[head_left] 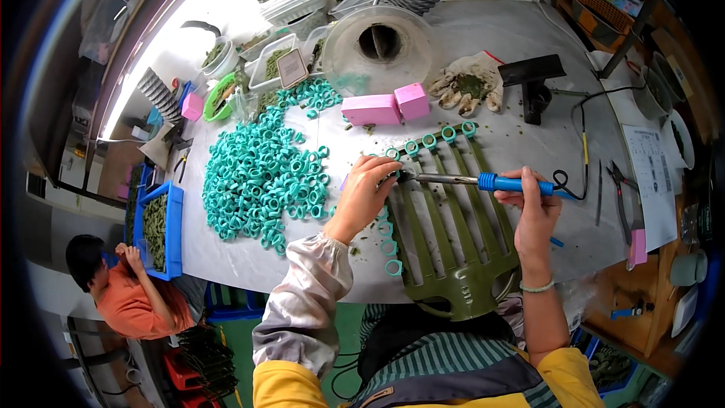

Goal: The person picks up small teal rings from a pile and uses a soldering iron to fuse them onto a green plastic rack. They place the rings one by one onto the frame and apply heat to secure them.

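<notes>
My right hand (529, 208) grips a soldering iron (502, 183) by its blue handle, with the metal shaft pointing left. At its tip, my left hand (368, 190) is closed in a pinch; what its fingers hold is hidden. Both hands are over an olive-green, fork-shaped piece (461, 279) with several long prongs, which lies on the grey table. Teal rings (429, 141) sit along the far ends of the prongs. More teal rings (389, 247) line its left side, below my left hand.
A big heap of teal rings (257, 174) lies to the left. Pink blocks (371, 110), a dirty glove (472, 83) and a clear round hood (381, 49) stand beyond the piece. Pliers (621, 204) lie right. A person (143, 295) sits at far left beside a blue crate (162, 230).
</notes>
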Demonstrator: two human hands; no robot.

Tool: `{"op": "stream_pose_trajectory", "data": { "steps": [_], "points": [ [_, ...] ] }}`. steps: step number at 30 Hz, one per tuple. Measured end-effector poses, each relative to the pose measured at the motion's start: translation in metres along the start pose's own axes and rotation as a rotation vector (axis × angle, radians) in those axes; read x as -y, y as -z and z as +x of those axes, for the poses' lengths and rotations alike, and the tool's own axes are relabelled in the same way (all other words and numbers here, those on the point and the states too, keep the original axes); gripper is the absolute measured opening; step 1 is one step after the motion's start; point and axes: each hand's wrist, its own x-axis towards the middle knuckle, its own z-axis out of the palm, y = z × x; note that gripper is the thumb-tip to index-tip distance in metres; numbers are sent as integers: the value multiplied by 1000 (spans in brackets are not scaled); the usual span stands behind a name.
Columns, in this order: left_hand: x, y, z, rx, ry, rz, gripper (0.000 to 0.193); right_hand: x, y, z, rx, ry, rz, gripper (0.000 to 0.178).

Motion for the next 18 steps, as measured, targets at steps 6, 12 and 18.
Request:
{"op": "stream_pose_trajectory", "data": {
  "steps": [6, 12, 18],
  "points": [
    [1, 5, -1, 27, 22, -22, 27, 29, 13, -4, -28, 50, -93, 32],
    [25, 57, -34, -177, 326, -124, 11, 39, 25, -8, -69, 49, -90, 32],
    [17, 52, -88, -130, 441, 297, 31, 38, 27, -10, -45, 31, -108, 31]
  ]
}}
